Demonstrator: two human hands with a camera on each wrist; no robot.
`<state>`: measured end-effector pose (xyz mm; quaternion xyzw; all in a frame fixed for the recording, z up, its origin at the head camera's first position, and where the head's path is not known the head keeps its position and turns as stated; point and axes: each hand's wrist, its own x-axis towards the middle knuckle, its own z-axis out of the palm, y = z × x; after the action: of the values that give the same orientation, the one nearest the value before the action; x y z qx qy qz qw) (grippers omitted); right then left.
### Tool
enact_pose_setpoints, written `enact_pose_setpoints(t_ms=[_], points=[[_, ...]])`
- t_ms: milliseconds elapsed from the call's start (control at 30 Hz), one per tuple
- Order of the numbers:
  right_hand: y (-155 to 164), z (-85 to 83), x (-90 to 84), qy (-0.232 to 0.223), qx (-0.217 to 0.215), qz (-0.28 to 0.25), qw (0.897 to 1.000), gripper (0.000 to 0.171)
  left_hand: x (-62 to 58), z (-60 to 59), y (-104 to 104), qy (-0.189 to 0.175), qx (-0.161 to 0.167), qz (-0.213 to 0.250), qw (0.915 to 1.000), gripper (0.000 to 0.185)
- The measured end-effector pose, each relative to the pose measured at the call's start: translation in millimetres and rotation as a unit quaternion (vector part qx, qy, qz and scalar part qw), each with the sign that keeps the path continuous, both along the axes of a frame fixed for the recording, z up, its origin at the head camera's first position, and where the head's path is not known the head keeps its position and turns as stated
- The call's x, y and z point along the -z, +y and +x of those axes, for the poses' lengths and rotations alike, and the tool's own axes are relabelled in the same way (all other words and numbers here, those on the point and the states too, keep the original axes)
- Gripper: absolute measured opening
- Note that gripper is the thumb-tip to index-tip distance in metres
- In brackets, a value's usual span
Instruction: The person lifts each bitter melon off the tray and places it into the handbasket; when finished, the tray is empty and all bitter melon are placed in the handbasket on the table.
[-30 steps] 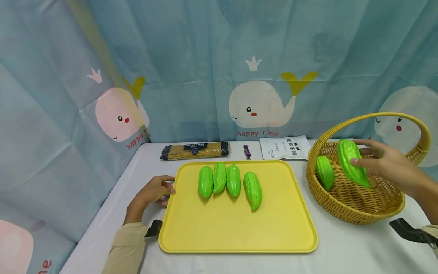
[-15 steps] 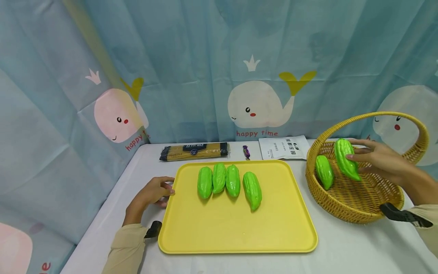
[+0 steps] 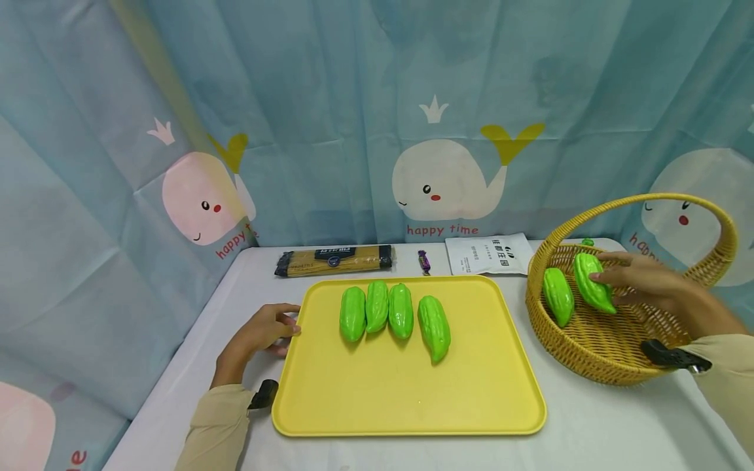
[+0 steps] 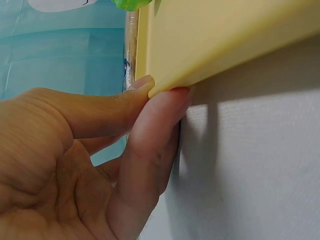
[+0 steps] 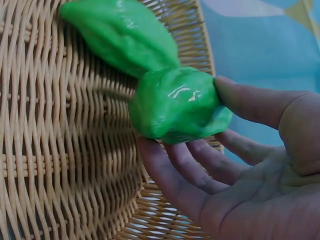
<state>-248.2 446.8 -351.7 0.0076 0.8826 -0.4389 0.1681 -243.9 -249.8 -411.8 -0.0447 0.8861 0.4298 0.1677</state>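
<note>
Right hand grips a green bitter melon, thumb opposite fingers, inside a wicker basket beside a second melon; left hand pinches the rim of a yellow tray bearing four melons.

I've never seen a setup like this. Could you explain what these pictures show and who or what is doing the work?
There's no robot here, just a person's two bare hands. The wide picture comes from a camera worn on the head; the two close-ups come from one camera on each wrist.

On the white table is a yellow tray with four green vegetables. Behind it are a noodle pack, a wrapped candy and a white packet. A wicker basket stands to the right.

The left hand pinches the tray's edge. The right hand holds a fifth vegetable inside the basket, next to a sixth.
</note>
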Motion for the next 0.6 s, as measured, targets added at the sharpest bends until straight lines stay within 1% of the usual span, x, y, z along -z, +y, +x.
enact_pose_setpoints(t_ms=[100,233,333,600], points=[[-1,-1.5,3.1,-0.013,-0.005,-0.004,1.000,0.088,-0.4,0.3,0,0.002,0.003,0.003,1.0000,0.059],[0,-4.7,8.0,-0.042,-0.004,-0.025,0.999,0.089,-0.3,0.6,0,-0.001,0.001,0.006,1.0000,0.058],[0,-7.4,12.4,-0.056,-0.003,-0.030,0.998,0.088,-0.3,0.5,0,-0.002,0.002,0.004,1.0000,0.058],[-6,-9.2,16.8,-0.062,-0.010,-0.029,0.998,0.085,-1.2,1.2,0,-0.003,-0.002,-0.002,1.0000,0.058]])
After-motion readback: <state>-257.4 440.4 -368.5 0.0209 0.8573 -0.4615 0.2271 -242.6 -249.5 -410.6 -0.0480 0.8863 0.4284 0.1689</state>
